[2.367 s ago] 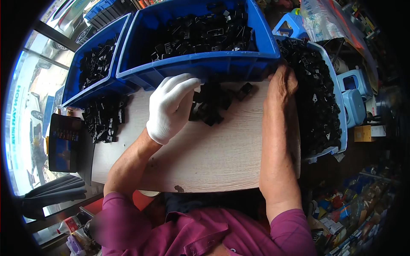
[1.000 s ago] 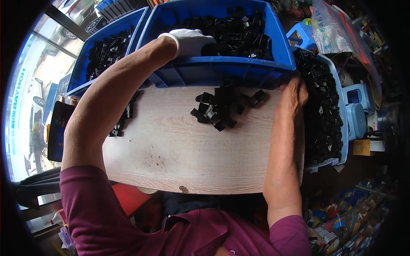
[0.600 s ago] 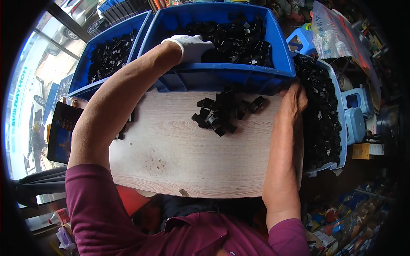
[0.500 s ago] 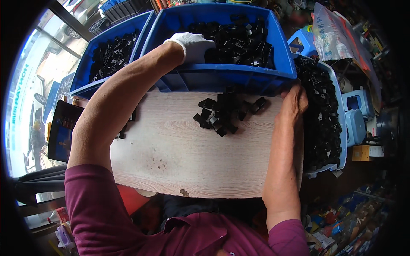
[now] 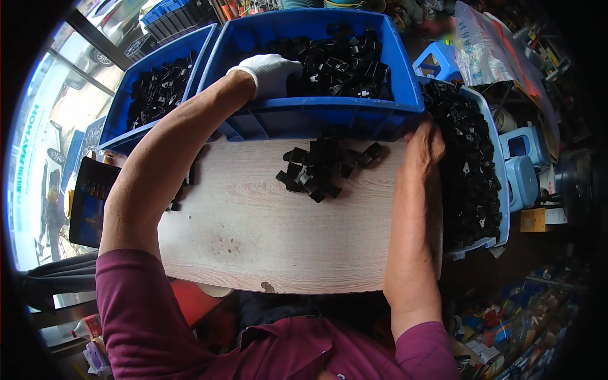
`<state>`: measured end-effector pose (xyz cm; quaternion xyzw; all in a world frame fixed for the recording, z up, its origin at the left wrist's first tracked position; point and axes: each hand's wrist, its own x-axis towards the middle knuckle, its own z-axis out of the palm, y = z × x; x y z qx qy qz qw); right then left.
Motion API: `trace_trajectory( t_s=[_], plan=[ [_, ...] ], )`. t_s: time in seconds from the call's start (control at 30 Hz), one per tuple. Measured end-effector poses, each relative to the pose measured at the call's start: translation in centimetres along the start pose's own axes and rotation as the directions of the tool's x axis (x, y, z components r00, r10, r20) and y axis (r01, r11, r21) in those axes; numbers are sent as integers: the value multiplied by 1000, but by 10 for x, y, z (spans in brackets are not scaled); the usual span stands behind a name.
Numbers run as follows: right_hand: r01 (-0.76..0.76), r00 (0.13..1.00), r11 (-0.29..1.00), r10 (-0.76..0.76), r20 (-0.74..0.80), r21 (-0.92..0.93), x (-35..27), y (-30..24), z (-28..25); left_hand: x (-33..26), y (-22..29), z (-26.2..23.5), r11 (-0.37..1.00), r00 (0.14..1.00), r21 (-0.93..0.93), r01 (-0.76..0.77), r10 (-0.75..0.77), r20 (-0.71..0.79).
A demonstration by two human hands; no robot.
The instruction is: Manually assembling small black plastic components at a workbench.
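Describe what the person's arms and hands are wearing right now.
The left hand wears a white knit work glove; the right hand is bare. Both forearms are uncovered, with short maroon sleeves ending above the elbows. No watch or jewellery shows.

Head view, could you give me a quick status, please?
Left hand, gloved, in the blue bin among black parts. Right hand bare, resting at the board edge. Loose pile untouched.

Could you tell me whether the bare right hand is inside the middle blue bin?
No, the right hand rests at the wooden table's far right edge, outside the bin.
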<state>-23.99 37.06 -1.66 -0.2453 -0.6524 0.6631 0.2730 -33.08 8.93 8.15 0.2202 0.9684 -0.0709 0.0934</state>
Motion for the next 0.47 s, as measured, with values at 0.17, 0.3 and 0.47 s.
trace_trajectory(
  t_s=[0.17,0.3,0.47],
  plan=[
    [26,1000,999,-27,8,34,1,3,0,-3,4,2,999,999,35,18,-17,-35],
    [34,999,999,-34,-8,29,6,7,-2,6,-7,7,992,991,-60,-114,109,-76],
    [15,1000,998,-15,-5,66,3,5,3,7,-17,13,955,974,-244,-167,121,-194]
  ],
)
